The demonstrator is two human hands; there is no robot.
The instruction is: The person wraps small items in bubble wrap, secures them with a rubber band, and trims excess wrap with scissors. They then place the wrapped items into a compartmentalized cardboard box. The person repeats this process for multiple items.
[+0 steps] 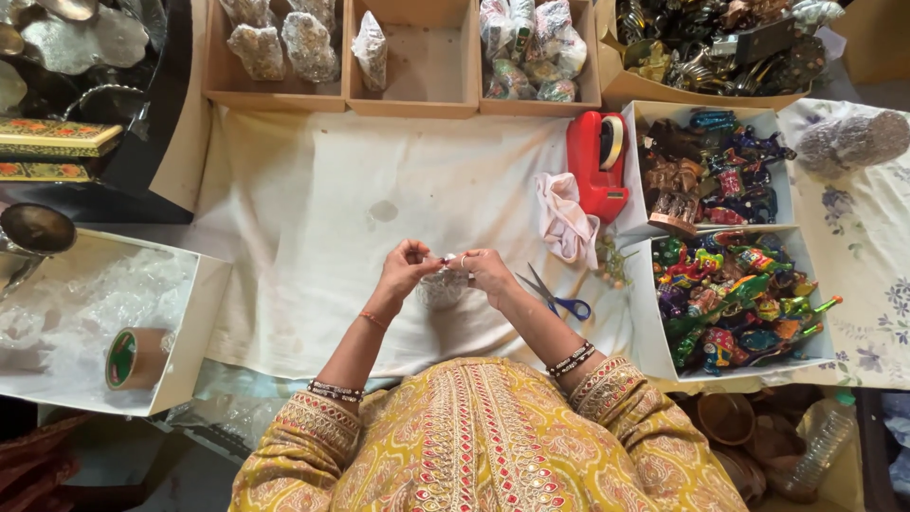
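Two hands, left (406, 268) and right (485, 270), pinched closed on one small wrapped item (442, 282); one scissors (555, 296), one tape dispenser (597, 163) alongside.

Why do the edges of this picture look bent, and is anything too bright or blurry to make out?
Head view: the wide lens bows the wooden trays along the top; soft, even light leaves the white cloth almost shadowless; glare whitens the clear wrap at left; the small item between left hand and right hand is too tiny to identify.
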